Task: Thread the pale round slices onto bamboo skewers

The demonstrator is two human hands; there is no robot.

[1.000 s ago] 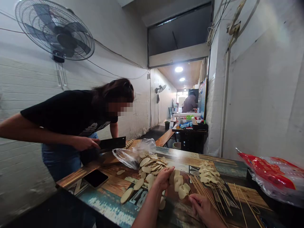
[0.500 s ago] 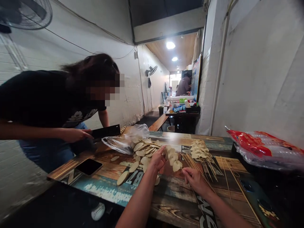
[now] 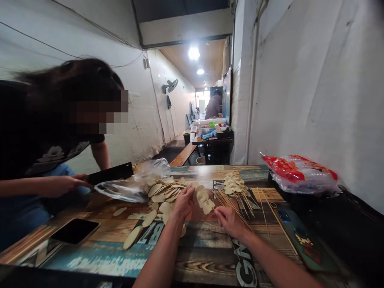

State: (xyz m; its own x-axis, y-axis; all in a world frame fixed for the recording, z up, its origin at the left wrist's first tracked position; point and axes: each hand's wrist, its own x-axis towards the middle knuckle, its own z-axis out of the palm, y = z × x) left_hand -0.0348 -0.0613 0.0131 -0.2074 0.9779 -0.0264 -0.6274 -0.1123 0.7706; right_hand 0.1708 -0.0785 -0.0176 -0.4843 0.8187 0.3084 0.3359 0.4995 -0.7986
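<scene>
Two bare hands over a painted plank table, head view only. Left hand: fingers pinched on a pale round slice at the near edge of the heap of slices. Right hand: closed around a bamboo skewer that carries several threaded slices at its far end, between the two hands. The hands are apart, with the loaded skewer tip lying close to the left fingers.

Loose skewers: fanned flat on the table just beyond the right hand. Finished skewers: small pile farther back. Stray slices: scattered on the table left of the left forearm. Clear plastic bag: lying open against the heap. Dark phone: flat at near left. Red-printed packet: at right, against the wall.

Co-worker at left: a hand grips a cleaver, blade level above the table edge.
</scene>
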